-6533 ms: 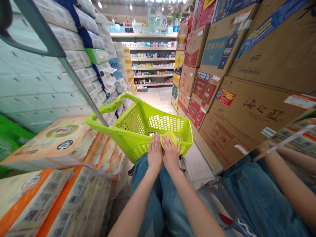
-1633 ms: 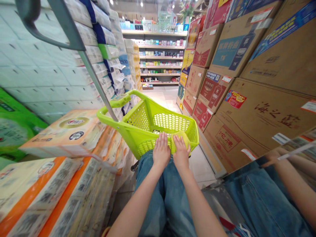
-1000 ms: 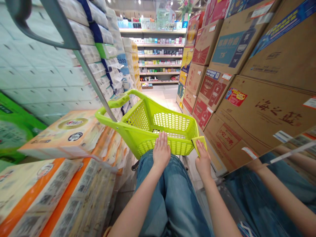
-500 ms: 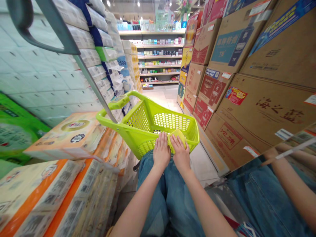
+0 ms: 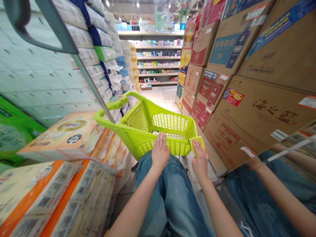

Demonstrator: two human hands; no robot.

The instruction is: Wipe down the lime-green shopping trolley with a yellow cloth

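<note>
A lime-green shopping basket [image 5: 138,135] with perforated sides and a grey pull handle [image 5: 91,79] stands in front of my knees, and no goods show inside it. My left hand [image 5: 160,152] lies flat on its near side, fingers stretched together over the rim. Under the fingers of my right hand [image 5: 200,161] is a folded yellow cloth [image 5: 192,144], held against the basket's right end corner. My right thumb is partly hidden.
Orange-and-white tissue packs [image 5: 66,128] are stacked at the left. Brown cartons [image 5: 266,112] rise at the right, with a mirror-like panel [image 5: 261,184] below them. Straight ahead, shelves of small goods [image 5: 160,62] stand beyond the tiled floor [image 5: 168,95].
My right hand has moved right along the basket's near side to its end corner, taking the yellow cloth along. My left hand remains on the near side.
</note>
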